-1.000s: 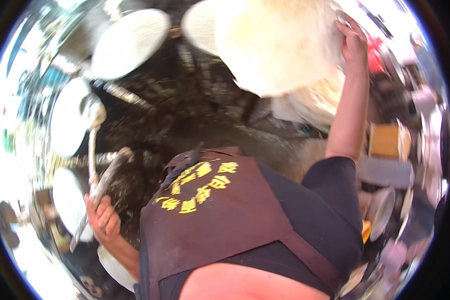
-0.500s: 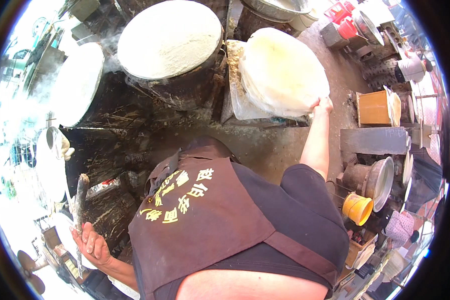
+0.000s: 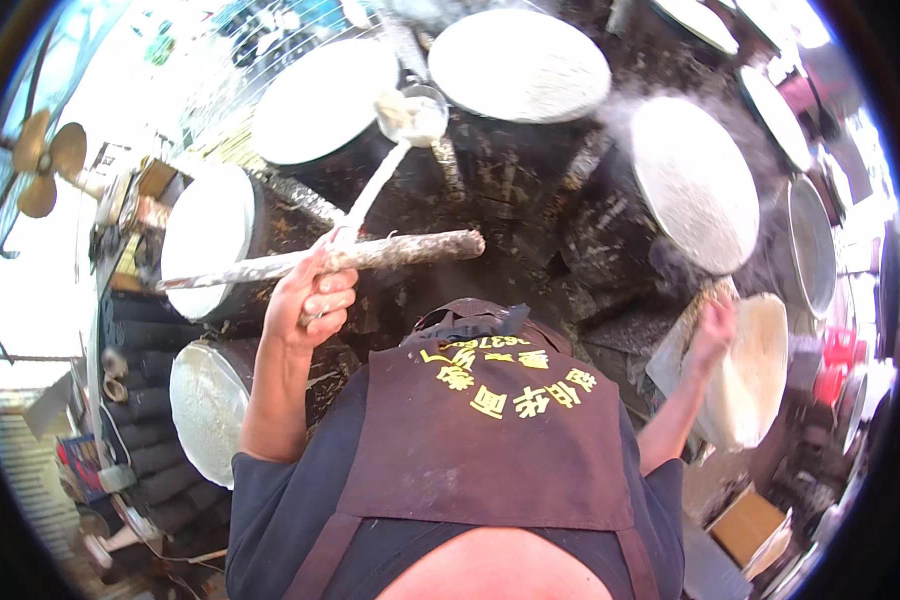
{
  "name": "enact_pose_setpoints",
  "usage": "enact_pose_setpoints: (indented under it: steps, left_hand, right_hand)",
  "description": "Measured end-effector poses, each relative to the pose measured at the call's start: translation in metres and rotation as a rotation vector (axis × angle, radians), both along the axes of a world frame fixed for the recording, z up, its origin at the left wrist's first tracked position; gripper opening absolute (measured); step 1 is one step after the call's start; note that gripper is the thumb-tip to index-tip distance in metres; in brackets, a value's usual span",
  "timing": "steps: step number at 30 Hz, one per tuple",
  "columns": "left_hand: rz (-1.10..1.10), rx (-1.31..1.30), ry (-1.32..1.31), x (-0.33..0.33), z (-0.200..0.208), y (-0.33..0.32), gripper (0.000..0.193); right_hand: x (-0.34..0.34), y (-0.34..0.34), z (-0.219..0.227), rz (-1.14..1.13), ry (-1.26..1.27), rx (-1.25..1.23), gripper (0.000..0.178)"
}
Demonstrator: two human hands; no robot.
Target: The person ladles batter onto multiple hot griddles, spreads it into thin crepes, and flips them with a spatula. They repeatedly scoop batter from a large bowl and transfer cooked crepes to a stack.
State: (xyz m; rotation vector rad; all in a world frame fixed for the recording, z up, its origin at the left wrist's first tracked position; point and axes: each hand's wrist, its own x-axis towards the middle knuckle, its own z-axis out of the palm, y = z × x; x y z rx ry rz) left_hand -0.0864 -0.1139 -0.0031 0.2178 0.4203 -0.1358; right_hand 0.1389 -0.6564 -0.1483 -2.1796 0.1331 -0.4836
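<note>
The left hand grips a ladle and a flour-streaked wooden stick crossed together. The right hand, blurred, is at the near edge of a floppy pale stack of sheets on the right; whether it holds one cannot be told. The stacked sheets look finished, while white contents fill the steaming pan just beyond and seem left to handle. The ladle's bowl crowds two pan rims; the stick's thick end has open room over the dark gap before the apron.
</note>
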Motion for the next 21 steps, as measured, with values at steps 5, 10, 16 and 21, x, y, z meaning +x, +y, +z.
enact_pose_setpoints:
  steps: [5,10,16,21]
  left_hand:
    - [-0.002,0.048,0.011,-0.010,0.001,0.054,0.035]
    - [0.094,0.341,0.170,0.002,0.022,0.102,0.032]
    - [0.129,0.849,0.235,0.080,0.034,0.130,0.036]
    - [0.178,0.755,0.214,0.161,-0.035,0.169,0.036]
  right_hand:
    - [-0.017,0.328,0.125,1.021,0.030,0.170,0.040]
    - [-0.059,0.492,0.163,1.577,-0.442,-0.401,0.047]
    - [0.006,0.514,0.111,1.125,-0.109,0.245,0.042]
    - [0.072,0.474,0.056,0.980,0.102,0.090,0.052]
